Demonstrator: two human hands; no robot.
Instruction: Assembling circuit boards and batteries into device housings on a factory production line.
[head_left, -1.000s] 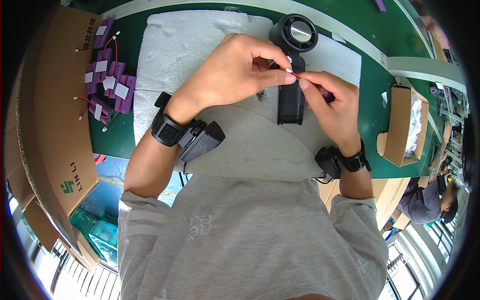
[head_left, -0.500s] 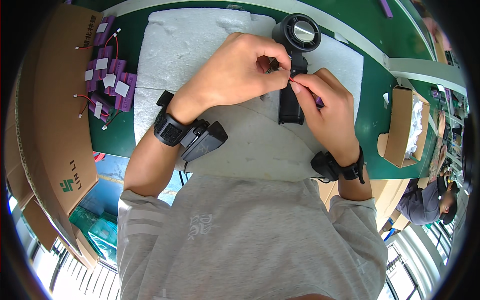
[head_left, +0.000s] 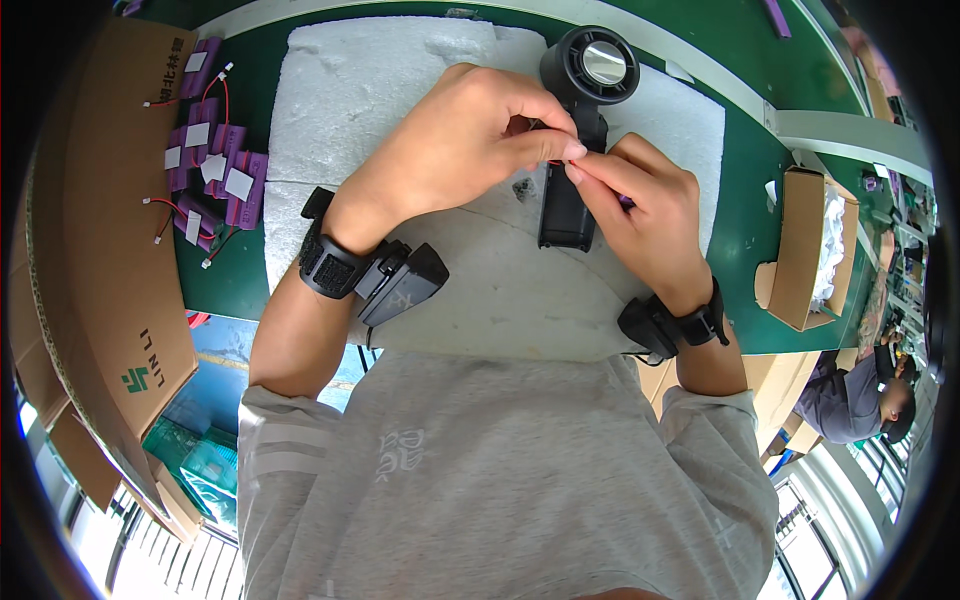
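Note:
A black handheld fan (head_left: 568, 212) with a round head lies on the white foam sheet, its handle toward me. Over the handle, both my hands meet at the fingertips. My left hand (head_left: 490, 135) is closed in a pinch; whatever lies in its fingertips is too small to make out. Thumb and forefinger of my right hand (head_left: 645, 205) are pinched on a thin red wire (head_left: 556, 162). A bit of a purple battery pack (head_left: 627, 202) shows behind the right fingers, mostly hidden by them. A small dark part (head_left: 522, 188) is visible below my left hand.
Several purple battery packs (head_left: 240, 190) with wires and white labels lie on the green table at left, beside a large cardboard box (head_left: 110, 260). The foam sheet (head_left: 350, 90) covers the middle. A small carton (head_left: 800, 250) with white wrapping stands at right; a person (head_left: 850, 400) sits beyond.
Both hands have moved slightly left, their fingertips staying together. The fan's handle end has swung a little to the left. The red wire now shows left of the right fingertips.

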